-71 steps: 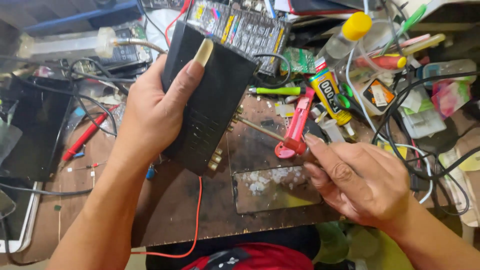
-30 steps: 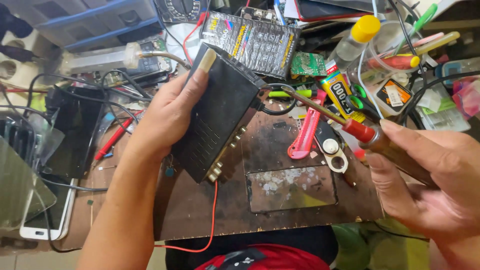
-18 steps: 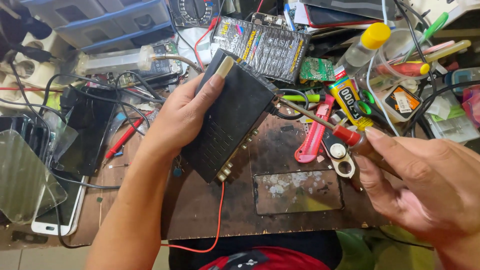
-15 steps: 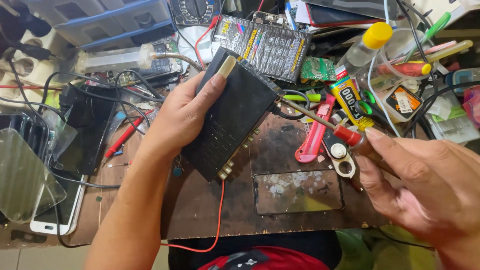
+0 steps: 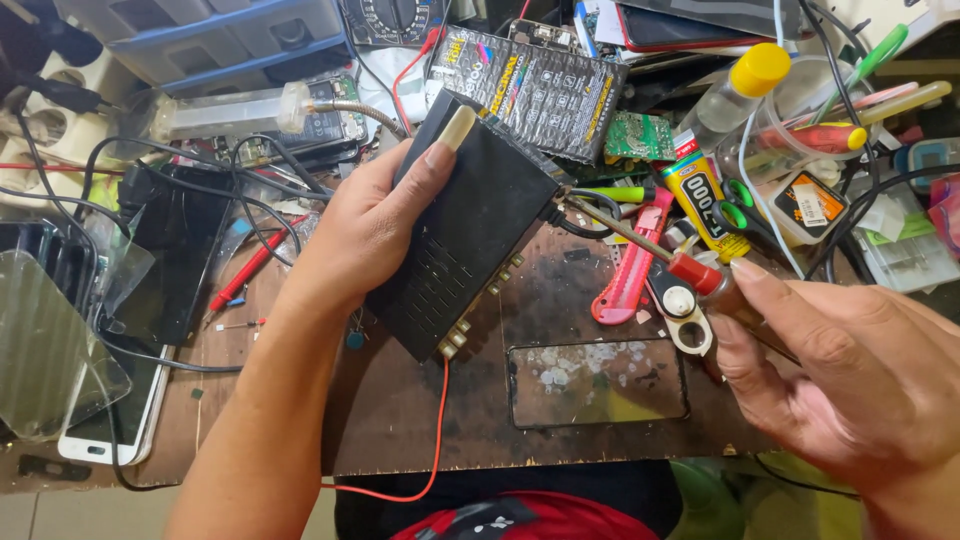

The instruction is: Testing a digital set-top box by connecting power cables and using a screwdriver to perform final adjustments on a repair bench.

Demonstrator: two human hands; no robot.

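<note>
My left hand (image 5: pixel 375 225) grips a black box-shaped device (image 5: pixel 470 235) with vent slots and a row of gold sockets along its lower edge, tilted above the worn brown work board (image 5: pixel 420 400). A red wire (image 5: pixel 435 430) hangs from its lower corner. My right hand (image 5: pixel 850 375) holds a soldering iron (image 5: pixel 690 268) with a red collar. Its metal tip points left and reaches the device's right side, next to a black cable there.
A red utility knife (image 5: pixel 632 270), a glue tube (image 5: pixel 700 195), scissors, a yellow-capped bottle (image 5: pixel 735 90) and a circuit board crowd the back right. A cracked phone glass (image 5: pixel 597 382) lies on the board. Phones, screens and cables sit at the left.
My right hand has moved left and down with the soldering iron, bringing its tip to the device's side. The view has shifted slightly; my left hand keeps holding the device.
</note>
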